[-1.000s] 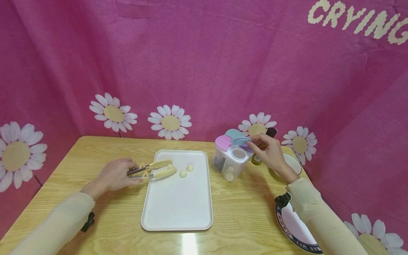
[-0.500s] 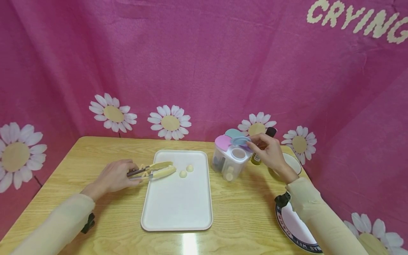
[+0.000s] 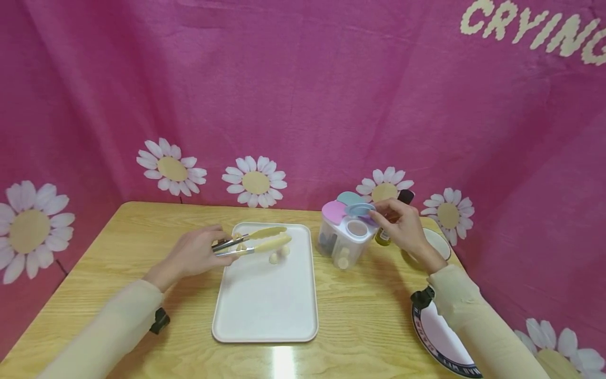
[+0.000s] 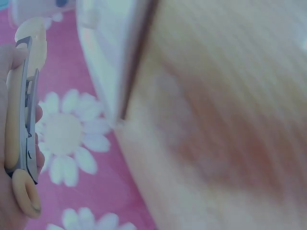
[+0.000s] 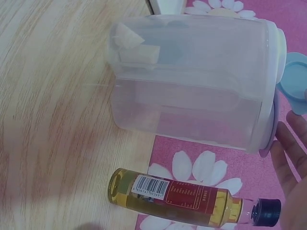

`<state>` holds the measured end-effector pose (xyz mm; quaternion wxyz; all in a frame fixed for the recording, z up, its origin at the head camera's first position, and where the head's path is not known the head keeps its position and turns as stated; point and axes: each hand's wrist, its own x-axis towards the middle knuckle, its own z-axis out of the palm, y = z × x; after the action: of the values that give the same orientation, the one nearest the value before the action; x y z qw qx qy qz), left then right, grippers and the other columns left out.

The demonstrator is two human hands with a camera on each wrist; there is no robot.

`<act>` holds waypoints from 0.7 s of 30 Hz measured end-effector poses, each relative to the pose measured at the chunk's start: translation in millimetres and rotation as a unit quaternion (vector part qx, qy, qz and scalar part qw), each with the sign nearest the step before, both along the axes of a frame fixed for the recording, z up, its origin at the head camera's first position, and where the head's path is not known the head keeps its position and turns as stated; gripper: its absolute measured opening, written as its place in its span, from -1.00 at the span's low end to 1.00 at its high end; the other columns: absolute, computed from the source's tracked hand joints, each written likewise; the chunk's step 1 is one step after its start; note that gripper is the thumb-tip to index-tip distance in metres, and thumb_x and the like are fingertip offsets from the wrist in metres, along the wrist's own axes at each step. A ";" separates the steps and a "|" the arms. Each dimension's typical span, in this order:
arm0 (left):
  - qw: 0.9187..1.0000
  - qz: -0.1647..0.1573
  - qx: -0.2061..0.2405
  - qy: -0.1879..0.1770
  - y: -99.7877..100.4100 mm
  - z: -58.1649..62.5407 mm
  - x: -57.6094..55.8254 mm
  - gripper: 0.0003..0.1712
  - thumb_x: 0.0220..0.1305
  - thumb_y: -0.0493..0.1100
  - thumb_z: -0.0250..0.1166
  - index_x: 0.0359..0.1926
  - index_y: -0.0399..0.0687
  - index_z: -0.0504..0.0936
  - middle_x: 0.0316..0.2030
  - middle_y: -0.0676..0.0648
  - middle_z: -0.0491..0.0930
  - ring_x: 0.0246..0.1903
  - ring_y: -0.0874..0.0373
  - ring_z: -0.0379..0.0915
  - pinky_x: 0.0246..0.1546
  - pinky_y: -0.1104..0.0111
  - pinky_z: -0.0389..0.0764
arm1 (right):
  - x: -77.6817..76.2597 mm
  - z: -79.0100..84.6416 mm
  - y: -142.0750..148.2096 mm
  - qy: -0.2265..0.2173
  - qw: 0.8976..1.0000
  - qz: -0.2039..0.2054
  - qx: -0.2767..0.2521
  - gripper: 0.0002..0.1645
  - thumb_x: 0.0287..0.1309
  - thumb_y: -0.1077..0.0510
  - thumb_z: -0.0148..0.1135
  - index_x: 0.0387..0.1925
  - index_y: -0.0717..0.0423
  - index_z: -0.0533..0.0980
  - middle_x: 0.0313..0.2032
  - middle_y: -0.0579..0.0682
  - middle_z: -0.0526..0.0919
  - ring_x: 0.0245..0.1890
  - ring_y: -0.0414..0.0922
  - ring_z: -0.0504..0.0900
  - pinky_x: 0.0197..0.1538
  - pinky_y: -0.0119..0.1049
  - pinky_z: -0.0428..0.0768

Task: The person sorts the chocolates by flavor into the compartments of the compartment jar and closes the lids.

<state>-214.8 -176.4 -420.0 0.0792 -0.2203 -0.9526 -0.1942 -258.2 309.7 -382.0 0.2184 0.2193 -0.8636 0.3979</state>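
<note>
My left hand [image 3: 195, 252] grips tongs [image 3: 272, 244] with yellow tips and metal arms, tips apart over the upper part of the white tray [image 3: 265, 305]. The left wrist view shows the tongs' handle [image 4: 15, 115] with a loop at its end. Two small pale round pieces [image 3: 273, 258] lie on the tray beside the tips. My right hand [image 3: 402, 229] pinches the raised blue lid [image 3: 360, 209] of a clear container [image 3: 347, 251], whose round opening faces up. Pale chunks [image 5: 139, 52] sit in one compartment. Whether the tongs hold a piece cannot be seen.
An oil bottle [image 5: 177, 199] with a black cap stands behind my right hand. A bowl [image 3: 436, 243] is at the back right corner, and a dark-rimmed plate [image 3: 442, 337] lies partly under my right forearm. A pink curtain [image 3: 303, 105] hangs behind the table [image 3: 355, 326].
The tongs in my left hand have moved right and slightly up, past where a third pale piece showed at their tips. My right hand stays on the raised blue lid.
</note>
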 end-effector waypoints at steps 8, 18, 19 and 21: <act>0.999 -0.033 0.030 0.021 33.5 24.4 -4.5 -0.48 0.09 0.17 0.57 -0.02 -0.02 0.81 -0.27 0.02 0.68 -0.40 0.22 0.41 -0.37 0.39 0.41 | 0.1 -1.0 -0.2 0.000 1.000 0.001 -0.004 -0.82 0.26 0.28 0.46 -0.10 0.16 0.72 -0.30 0.13 0.83 -0.42 -0.33 0.66 -0.29 -0.58 0.61; 0.991 -0.094 0.052 0.073 73.8 43.6 -11.7 -0.56 0.08 0.15 0.59 -0.10 0.01 0.82 -0.27 0.03 0.70 -0.41 0.25 0.44 -0.39 0.44 0.42 | 1.0 0.0 0.3 -0.006 1.000 0.003 -0.003 -0.81 0.26 0.27 0.46 -0.09 0.15 0.72 -0.29 0.14 0.83 -0.41 -0.32 0.67 -0.28 -0.56 0.62; 0.991 -0.098 0.052 0.077 77.5 45.3 -12.3 -0.56 0.08 0.15 0.59 -0.10 0.01 0.82 -0.26 0.03 0.70 -0.41 0.24 0.45 -0.39 0.44 0.43 | 0.9 -0.1 0.0 -0.004 1.000 0.003 -0.002 -0.81 0.26 0.27 0.46 -0.09 0.16 0.72 -0.29 0.14 0.83 -0.42 -0.31 0.68 -0.28 -0.56 0.62; 0.990 -0.103 0.051 0.080 84.1 48.3 -13.1 -0.54 0.08 0.16 0.59 -0.08 0.01 0.83 -0.25 0.03 0.71 -0.41 0.24 0.45 -0.39 0.45 0.43 | 0.6 -0.5 -0.4 -0.004 1.000 0.004 -0.001 -0.82 0.27 0.27 0.45 -0.09 0.16 0.72 -0.30 0.14 0.83 -0.42 -0.30 0.68 -0.28 -0.55 0.62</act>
<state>-227.9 -92.2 -371.7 0.1462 -0.3278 -0.9043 -0.2310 -257.6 309.2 -382.5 0.2138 0.2206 -0.8634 0.4002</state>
